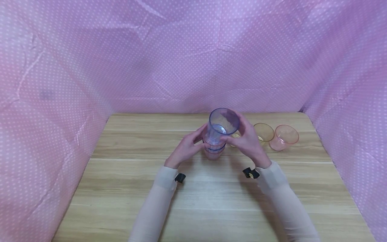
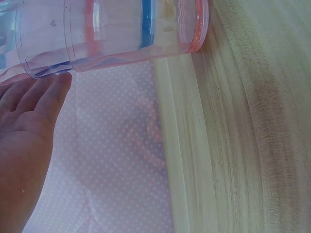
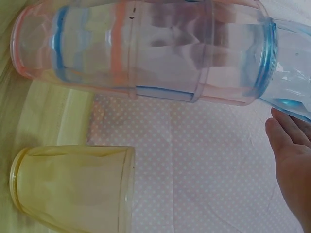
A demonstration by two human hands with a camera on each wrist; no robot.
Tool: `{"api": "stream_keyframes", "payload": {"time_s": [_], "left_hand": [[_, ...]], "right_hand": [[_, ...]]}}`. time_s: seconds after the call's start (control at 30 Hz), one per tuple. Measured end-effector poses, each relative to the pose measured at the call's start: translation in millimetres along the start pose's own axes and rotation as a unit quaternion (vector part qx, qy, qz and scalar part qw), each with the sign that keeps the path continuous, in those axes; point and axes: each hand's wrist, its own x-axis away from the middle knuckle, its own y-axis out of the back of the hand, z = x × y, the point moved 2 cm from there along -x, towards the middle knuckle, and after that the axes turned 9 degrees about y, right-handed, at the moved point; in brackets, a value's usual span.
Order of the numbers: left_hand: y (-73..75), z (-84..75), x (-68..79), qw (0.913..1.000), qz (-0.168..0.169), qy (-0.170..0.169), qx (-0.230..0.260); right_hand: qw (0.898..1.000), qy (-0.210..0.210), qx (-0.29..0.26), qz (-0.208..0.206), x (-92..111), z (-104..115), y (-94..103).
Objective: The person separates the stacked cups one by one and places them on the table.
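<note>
A tall stack of clear plastic cups (image 1: 213, 154), with pink and blue bands showing, stands upright on the table. My left hand (image 1: 188, 147) holds it around the upper part, thumb in front and fingers behind. In the left wrist view, fingertips (image 2: 63, 80) rest against the side of the stack. My right hand (image 1: 250, 143) grips a blue cup (image 1: 213, 126) at the top, mouth up, thumb and fingers on either side. The right wrist view shows the bottom of this blue cup (image 3: 294, 63) inside the mouth of the stack's top cup.
To the right of the stack, a yellow cup (image 1: 263, 132) and a pink cup (image 1: 284, 136) stand mouth up, close together. Another yellow rim (image 1: 235, 137) shows partly behind my right hand. Pink dotted cloth (image 1: 181, 67) hangs around the wooden table (image 1: 127, 168).
</note>
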Motion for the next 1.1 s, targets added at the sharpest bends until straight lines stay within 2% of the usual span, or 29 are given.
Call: {"api": "stream_keyframes", "payload": {"time_s": [0.2, 0.5, 0.77, 1.1], "left_hand": [[0.0, 0.1, -1.8, 0.9997, 0.004, -0.025, 0.006], [-0.6, 0.3, -3.2, 0.9991, 0.010, -0.037, 0.017], [-0.7, -1.0, -2.6, 0.9988, 0.012, -0.034, 0.032], [-1.6, -1.6, -2.1, 0.9993, 0.012, -0.020, 0.028]], "right_hand": [[0.999, 0.024, -0.018, -0.013, 0.7, 4.8, 5.1], [0.997, 0.040, -0.026, -0.057, 6.8, 11.2, 21.7], [0.995, 0.034, -0.030, -0.089, 14.2, 14.9, 40.3], [0.989, 0.067, -0.045, -0.121, 21.5, 16.2, 62.4]]}}
